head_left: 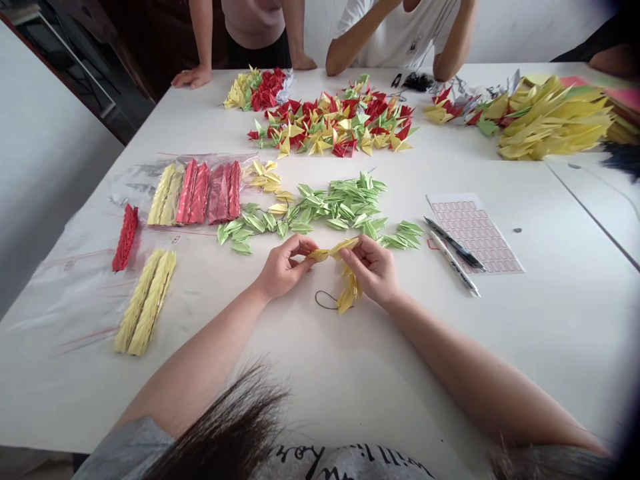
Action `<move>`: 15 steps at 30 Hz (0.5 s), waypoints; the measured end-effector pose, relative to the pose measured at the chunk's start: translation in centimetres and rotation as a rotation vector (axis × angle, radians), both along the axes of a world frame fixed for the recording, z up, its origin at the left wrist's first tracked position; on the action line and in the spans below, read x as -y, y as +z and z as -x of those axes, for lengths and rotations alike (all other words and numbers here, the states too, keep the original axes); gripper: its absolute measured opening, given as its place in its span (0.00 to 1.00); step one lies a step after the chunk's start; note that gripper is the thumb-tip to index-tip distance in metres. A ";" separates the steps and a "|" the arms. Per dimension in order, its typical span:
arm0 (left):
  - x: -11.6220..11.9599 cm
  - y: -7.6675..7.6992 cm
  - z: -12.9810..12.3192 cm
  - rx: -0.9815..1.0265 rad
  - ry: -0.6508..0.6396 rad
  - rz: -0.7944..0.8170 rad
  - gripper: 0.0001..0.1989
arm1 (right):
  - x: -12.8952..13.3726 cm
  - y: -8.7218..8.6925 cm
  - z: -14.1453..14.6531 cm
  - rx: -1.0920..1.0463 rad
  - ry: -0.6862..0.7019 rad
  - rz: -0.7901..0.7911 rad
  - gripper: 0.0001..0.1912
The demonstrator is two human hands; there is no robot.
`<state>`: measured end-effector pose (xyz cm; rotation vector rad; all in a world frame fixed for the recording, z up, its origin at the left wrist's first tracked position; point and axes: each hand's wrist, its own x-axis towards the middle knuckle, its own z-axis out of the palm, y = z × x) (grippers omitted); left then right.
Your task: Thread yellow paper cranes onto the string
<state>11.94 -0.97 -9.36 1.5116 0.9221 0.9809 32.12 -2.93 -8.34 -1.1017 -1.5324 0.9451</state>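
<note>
Yellow paper crane [333, 248], just one, gripped by my left hand [283, 268] and right hand [369, 270] at lower centre; second crane [349, 295] dangles beneath.

White counter [525, 347], plastic sheeting [85, 293] across left side. On sheeting, stacked strings of yellow paper cranes [145, 300], red strings [125, 237] too. Mid-counter, loose green paper cranes [320, 213], mixed crane heap [330, 123] beyond. Right, two pens [453, 253] on printed sheet [475, 230].
</note>
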 end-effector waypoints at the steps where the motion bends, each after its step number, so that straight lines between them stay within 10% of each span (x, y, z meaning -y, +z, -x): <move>1: 0.0 0.0 -0.1 -0.007 0.008 -0.003 0.13 | 0.0 -0.1 0.0 0.020 -0.025 -0.021 0.21; 15: -0.3 -0.7 -0.1 0.011 0.072 -0.063 0.09 | -0.2 0.1 0.1 -0.120 -0.017 0.113 0.22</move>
